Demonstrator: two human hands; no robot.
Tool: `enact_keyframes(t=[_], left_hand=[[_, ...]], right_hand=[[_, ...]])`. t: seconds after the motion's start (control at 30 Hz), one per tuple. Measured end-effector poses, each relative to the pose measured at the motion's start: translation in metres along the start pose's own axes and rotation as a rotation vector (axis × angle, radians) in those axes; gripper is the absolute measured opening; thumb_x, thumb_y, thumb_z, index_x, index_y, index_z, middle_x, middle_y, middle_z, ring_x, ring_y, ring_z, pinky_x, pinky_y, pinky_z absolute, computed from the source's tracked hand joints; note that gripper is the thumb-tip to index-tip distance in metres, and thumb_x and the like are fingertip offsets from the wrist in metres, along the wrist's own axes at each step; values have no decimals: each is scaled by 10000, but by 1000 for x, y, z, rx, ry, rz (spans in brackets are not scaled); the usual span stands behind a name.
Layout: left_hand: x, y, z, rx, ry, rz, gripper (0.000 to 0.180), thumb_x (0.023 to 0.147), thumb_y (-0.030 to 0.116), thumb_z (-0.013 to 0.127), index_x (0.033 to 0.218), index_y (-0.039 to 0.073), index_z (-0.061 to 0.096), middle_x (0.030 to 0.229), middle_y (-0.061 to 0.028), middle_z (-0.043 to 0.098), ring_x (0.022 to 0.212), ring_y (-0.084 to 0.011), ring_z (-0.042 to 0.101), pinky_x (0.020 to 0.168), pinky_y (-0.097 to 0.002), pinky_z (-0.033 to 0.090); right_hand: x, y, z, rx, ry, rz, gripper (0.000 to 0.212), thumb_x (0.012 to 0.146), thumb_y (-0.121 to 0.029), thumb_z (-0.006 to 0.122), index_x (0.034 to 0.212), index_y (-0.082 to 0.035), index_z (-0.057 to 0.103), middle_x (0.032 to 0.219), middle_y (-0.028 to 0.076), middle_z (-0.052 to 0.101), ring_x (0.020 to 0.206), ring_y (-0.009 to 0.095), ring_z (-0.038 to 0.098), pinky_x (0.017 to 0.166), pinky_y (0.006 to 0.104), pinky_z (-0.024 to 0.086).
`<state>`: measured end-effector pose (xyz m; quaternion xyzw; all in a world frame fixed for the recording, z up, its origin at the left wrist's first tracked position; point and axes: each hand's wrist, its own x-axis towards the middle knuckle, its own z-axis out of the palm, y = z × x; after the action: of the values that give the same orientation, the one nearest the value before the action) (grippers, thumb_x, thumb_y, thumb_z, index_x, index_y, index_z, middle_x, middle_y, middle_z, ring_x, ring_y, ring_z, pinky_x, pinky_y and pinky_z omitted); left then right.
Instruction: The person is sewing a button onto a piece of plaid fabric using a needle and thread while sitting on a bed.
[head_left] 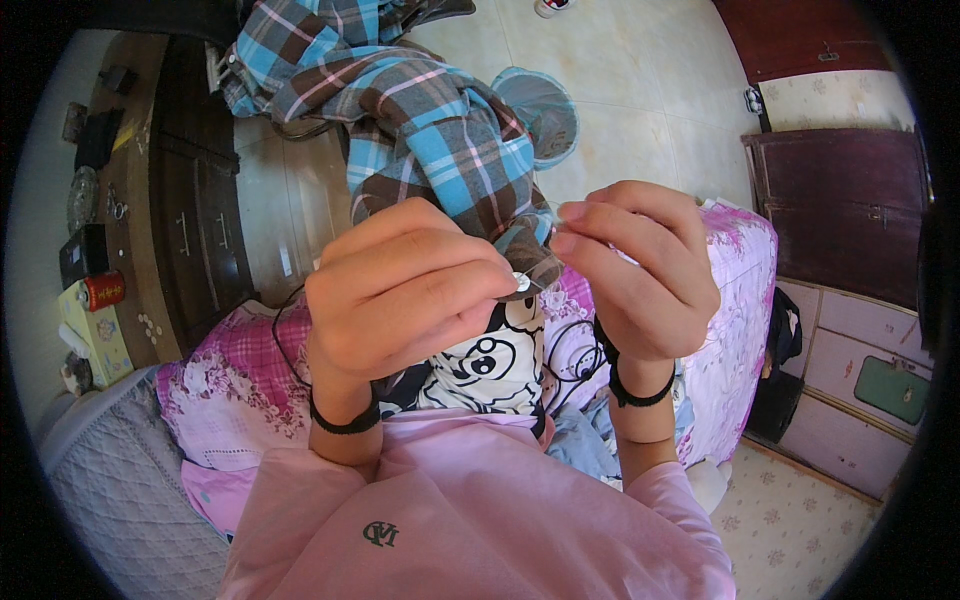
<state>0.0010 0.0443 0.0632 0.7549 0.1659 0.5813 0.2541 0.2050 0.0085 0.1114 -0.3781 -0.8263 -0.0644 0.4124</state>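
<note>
My left hand (410,285) is closed in a pinch on the edge of a blue, brown and grey plaid shirt (440,125), beside a small white button (521,282). Across from it, my right hand (640,265) is closed at the fingertips on a fine, pale strand; whether it is thread or a needle I cannot tell. The strand seems to run near the button. From my hands the shirt stretches away over the lap and out to the far left. The undersides of my left fingers are hidden.
Pink floral bedding (735,300) lies on both sides of me. Beyond the shirt stands a bluish bin with a liner (545,115). At left, a wooden cabinet top (150,345) bears a red can (103,289), a tissue box (98,335) and scissors (117,205). A black cable (572,355) lies near my right wrist.
</note>
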Motion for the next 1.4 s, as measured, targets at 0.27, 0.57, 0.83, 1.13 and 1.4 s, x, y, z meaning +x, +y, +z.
enact_keyframes(t=[0.27,0.57,0.83,1.13,1.4], left_hand=[[0,0,0,30,1,-14,330,512,-129,727,821,-18,705,749,-98,695,655,-213,656,558,-287,486],[0,-1,1,14,-1,-7,315,512,-126,721,807,-17,712,744,-94,694,655,-209,656,552,-286,479],[1,0,2,8,-1,-20,320,514,-131,722,810,-11,711,762,-95,696,654,-213,652,553,-286,478],[0,-1,3,-67,-103,-249,265,613,-114,730,850,4,716,799,-86,707,675,-215,638,593,-281,494],[-7,-2,1,-135,-98,-436,185,702,-81,738,863,9,728,761,-68,688,638,-137,607,579,-252,470]], right_hand=[[-3,4,-1,6,7,10,303,583,-33,749,885,-6,747,929,84,715,874,253,652,707,305,557],[-4,6,2,-19,65,11,295,583,-23,755,877,-13,751,914,81,718,845,256,658,690,306,555],[-3,5,3,14,22,22,291,587,-20,749,877,-14,748,921,82,721,856,254,659,697,306,562],[-11,11,9,-11,-90,57,293,593,-26,742,886,-25,751,965,100,717,879,281,673,724,337,565],[-20,7,13,38,-136,171,309,593,-3,724,896,-49,764,918,91,685,866,270,681,727,345,554]])
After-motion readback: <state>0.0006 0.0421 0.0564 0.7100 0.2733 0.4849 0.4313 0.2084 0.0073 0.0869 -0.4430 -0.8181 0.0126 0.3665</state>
